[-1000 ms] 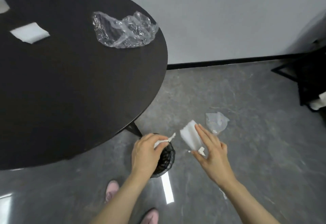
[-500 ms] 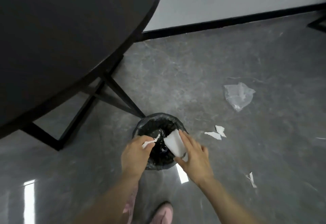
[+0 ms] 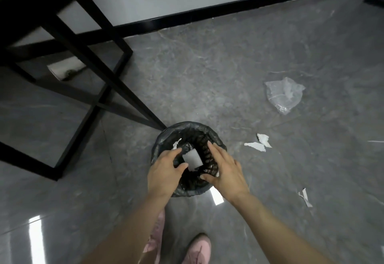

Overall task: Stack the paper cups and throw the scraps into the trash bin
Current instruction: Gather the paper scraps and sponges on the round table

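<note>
A small black trash bin [image 3: 188,125] lined with a dark bag stands on the grey floor. Both hands hover over its mouth. My left hand [image 3: 164,172] is at the left rim with fingers apart and nothing in it. My right hand [image 3: 226,170] is at the right rim, fingers spread and empty. Between them a white paper piece [image 3: 192,160] sits inside the bin, touching neither hand. A thin torn scrap [image 3: 176,143] is just beyond my left fingertips, inside the rim. No paper cups are in view.
Torn white scraps [image 3: 258,143] lie on the floor right of the bin, another scrap [image 3: 305,197] farther right. A crumpled clear plastic bag [image 3: 283,94] lies beyond them. The black table frame [image 3: 116,81] stands left of the bin. My pink shoes [image 3: 197,249] are below.
My view dropped from the tabletop to the bin. Both hands moved over the bin mouth and let go of the white paper and the thin scrap, which are now inside it.
</note>
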Available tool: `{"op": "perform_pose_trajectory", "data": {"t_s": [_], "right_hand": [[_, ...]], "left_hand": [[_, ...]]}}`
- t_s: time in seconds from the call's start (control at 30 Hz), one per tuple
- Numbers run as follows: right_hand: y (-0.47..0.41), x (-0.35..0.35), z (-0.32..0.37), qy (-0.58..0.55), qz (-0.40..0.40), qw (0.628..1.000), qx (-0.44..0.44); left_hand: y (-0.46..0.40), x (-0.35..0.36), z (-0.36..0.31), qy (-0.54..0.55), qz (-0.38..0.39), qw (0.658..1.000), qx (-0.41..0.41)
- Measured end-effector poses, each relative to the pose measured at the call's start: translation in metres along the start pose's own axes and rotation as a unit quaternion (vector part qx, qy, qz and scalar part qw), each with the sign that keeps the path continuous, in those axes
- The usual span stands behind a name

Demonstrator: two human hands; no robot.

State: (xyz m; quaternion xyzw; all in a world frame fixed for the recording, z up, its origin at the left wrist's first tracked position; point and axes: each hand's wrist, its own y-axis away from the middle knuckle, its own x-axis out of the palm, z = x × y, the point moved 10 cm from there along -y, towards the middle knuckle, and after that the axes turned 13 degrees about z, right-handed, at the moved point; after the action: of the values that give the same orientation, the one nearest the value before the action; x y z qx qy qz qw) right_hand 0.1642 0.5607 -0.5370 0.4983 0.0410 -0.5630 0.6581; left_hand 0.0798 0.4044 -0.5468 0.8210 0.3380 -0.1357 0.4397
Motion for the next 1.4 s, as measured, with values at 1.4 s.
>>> {"op": "perform_pose_trajectory", "data": {"t_s": [1.4], "right_hand": [[-0.004,-0.358,0.515,0.179,-0.114,0.957,-0.199]], "left_hand": [[0.158,-0.585,-0.152,0.185,-0.314,0.916,0.165]]}}
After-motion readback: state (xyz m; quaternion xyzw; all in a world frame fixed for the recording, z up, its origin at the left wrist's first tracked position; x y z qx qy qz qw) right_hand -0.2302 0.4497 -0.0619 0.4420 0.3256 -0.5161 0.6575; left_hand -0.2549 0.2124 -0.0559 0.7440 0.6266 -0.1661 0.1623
